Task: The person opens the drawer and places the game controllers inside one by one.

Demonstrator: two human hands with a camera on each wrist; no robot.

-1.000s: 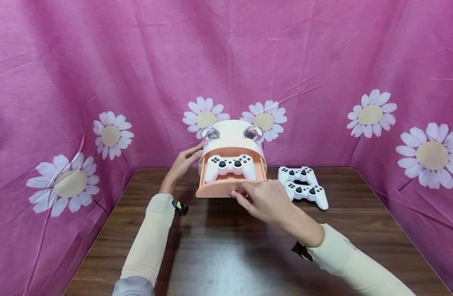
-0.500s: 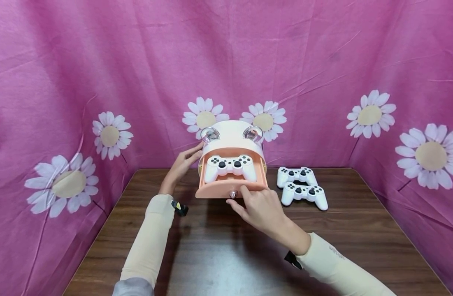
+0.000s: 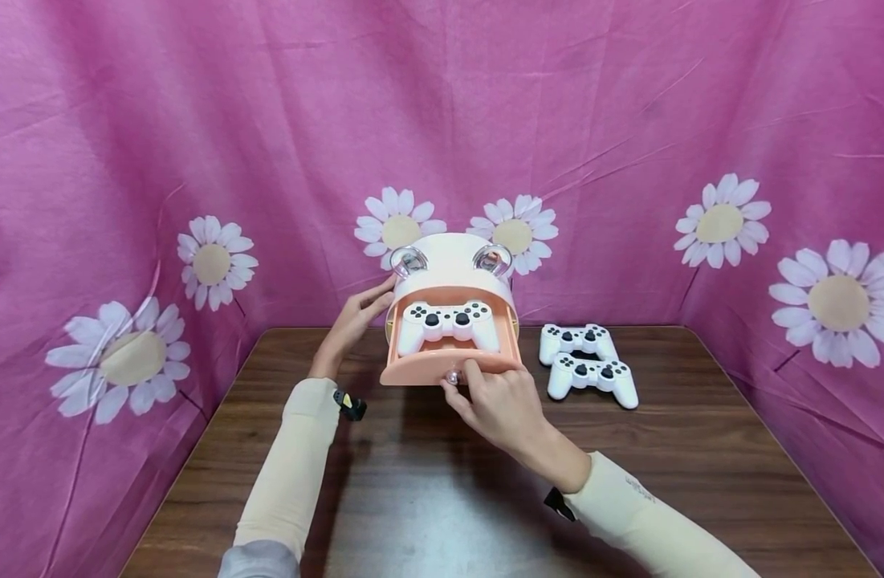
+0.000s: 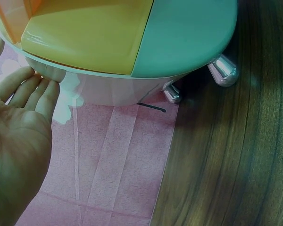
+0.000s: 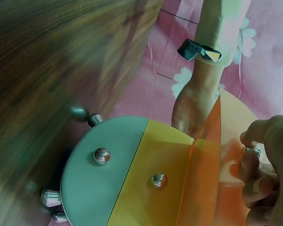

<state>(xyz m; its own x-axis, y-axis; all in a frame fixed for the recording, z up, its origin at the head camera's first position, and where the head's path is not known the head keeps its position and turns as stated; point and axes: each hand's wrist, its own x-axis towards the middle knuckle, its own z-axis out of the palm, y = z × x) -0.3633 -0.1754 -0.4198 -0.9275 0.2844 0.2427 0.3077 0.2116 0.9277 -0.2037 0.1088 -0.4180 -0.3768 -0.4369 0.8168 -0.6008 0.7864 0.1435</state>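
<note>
I'm at the step of handling the peach drawer (image 3: 418, 372), I judge: my right hand (image 3: 505, 405) pinches its shiny round knob (image 3: 453, 376) between thumb and curled forefinger, while my left hand (image 3: 353, 325) lies along the side of the cabinet (image 3: 449, 261), fingers nearly straight, steadying it, I think. Whichever way the drawer is to slide, the move calls for a level, straight pull or push with the cabinet braced. The drawer juts out toward me at the top of the cabinet on the desk (image 3: 413, 514), its front smooth and curved along the upper edge; a white controller (image 3: 447, 323) with black sticks sits inside, face up. Below it are a yellow drawer (image 5: 144, 200) and a green drawer (image 5: 92, 183), both shut, with glossy fronts. Two more white controllers (image 3: 594, 372) lie on the desk to the right.
</note>
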